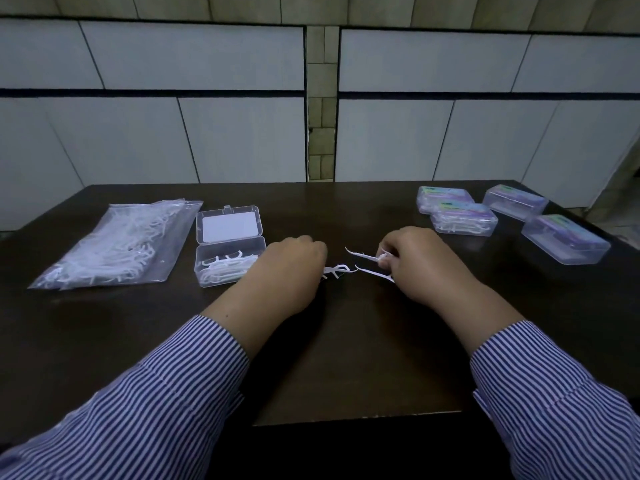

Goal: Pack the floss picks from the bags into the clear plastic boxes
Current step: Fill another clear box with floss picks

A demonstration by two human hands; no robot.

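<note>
Evidently light and springy, the floss picks [369, 265] pinched in the right hand [420, 263] at mid-desk are best held by their stiff handles. The left hand [291, 268] curls over another pick [337, 270], beside the open box [228, 263] near the desk's left.

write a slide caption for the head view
Both hands, left and right, grip white floss picks beside an open clear box on the dark table.

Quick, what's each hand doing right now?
Left hand: fingers curled, pinching a floss pick against the table.
Right hand: holding two floss picks.
</note>
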